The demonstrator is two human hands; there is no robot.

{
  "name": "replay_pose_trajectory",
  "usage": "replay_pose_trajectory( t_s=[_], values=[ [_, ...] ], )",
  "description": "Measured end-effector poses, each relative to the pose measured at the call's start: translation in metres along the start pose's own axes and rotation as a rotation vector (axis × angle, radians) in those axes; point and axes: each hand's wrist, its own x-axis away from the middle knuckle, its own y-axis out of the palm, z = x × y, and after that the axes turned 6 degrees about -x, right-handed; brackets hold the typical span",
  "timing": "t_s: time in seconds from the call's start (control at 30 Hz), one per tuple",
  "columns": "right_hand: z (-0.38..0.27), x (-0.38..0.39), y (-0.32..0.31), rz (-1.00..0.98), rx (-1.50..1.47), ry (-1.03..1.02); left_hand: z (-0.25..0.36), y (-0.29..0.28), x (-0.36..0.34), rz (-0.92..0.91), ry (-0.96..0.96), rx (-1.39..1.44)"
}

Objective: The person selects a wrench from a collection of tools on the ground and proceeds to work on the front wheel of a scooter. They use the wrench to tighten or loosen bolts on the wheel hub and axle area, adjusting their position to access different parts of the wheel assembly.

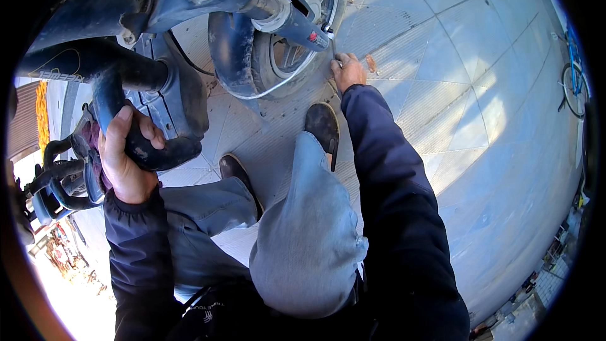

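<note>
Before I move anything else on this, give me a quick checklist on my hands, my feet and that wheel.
1. Left hand wrapped around the black curved tube: ok.
2. Right hand near the wheel: ok.
3. Secure grip in the right fingers: cannot tell; what they hold is unclear.
4. Both shoes apart from the wheel: ok.
5. White cable without sharp bends: ok where visible.
6. Wheel kept from turning: cannot tell.

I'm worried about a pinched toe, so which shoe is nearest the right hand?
The person's right shoe: it is just below the right hand in the picture, while the left shoe sits farther left and lower.
</note>
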Motion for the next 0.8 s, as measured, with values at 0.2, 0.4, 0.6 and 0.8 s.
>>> replay_pose_trajectory(
  t_s=[0.2,0.4,0.6,0.8],
  values=[
    [0.020,0.017,-0.019,0.288,0.222,-0.255,-0.004,-0.003,-0.003,-0.006,0.041,-0.023],
    [0.027,0.044,-0.039,0.088,0.042,0.202,-0.005,-0.008,-0.002,0.018,-0.004,0.033],
    [-0.002,0.071,-0.048,0.059,-0.418,0.374,-0.007,-0.004,-0.002,0.007,0.015,0.026],
    [-0.083,0.059,-0.096,-0.429,-1.124,0.568,-0.004,-0.008,-0.001,-0.013,0.001,0.019]
  ],
)
